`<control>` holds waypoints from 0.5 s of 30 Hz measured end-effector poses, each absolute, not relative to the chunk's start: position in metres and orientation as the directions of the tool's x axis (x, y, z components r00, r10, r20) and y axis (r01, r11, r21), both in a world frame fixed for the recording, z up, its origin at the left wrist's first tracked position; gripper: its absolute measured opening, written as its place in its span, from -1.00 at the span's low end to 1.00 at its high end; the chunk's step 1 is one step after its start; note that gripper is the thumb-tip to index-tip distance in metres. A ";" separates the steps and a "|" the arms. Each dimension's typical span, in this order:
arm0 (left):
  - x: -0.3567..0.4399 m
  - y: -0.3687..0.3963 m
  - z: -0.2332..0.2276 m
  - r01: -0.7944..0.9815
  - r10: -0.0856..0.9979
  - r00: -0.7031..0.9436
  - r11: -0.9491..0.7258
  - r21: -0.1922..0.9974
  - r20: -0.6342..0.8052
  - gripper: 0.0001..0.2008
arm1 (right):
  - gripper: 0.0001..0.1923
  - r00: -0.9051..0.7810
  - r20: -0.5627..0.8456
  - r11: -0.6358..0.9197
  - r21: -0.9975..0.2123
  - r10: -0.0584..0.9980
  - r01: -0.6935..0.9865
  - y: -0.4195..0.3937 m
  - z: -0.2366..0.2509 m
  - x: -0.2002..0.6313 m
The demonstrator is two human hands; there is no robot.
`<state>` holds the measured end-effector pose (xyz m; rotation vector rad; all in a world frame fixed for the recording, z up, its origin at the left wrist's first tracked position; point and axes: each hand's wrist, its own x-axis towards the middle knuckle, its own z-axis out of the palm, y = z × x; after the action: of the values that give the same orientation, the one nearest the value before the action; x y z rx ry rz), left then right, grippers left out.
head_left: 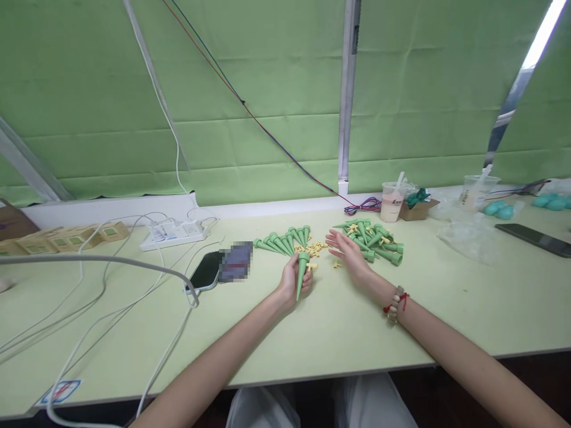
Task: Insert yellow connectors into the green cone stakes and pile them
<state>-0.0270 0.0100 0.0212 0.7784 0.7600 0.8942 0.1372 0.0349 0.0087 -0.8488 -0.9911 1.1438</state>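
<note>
The left hand grips a green spike; the right hand lies open beside yellow clips on the bench.

— We get a bright, even scene here; the light looks soft and seems to fall from above, with a white strip lamp burnt out to pure glare in the upper right corner.

— Agreed. We see only faint, short shadows under the forearms on the table (nothing hard-edged anywhere).

— We also notice strong wide-angle bending: the table's near edge curves and the poles on the green backdrop lean outward toward the sides.

— The centre is fairly sharp for us; small parts far off go soft, and one patch beside the phone is pixelated.
</note>
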 end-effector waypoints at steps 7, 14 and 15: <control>-0.032 0.007 0.022 -0.411 0.720 0.673 0.556 0.722 -0.171 -0.74 | -0.50 0.048 0.094 0.105 -0.922 0.994 -0.373 0.033 0.007 0.140; -0.032 0.005 0.022 -0.444 0.702 0.699 0.576 0.687 -0.137 -0.74 | -0.69 0.073 0.097 0.115 -0.945 0.993 -0.305 0.031 0.007 0.134; -0.032 0.006 0.021 -0.454 0.721 0.679 0.559 0.694 -0.137 -0.73 | -0.72 0.078 0.121 0.139 -0.943 0.990 -0.303 0.030 0.008 0.133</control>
<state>-0.0319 0.0062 0.0211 0.6756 0.4371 0.7193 0.1333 0.0304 0.0079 -0.9125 -0.9965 1.2029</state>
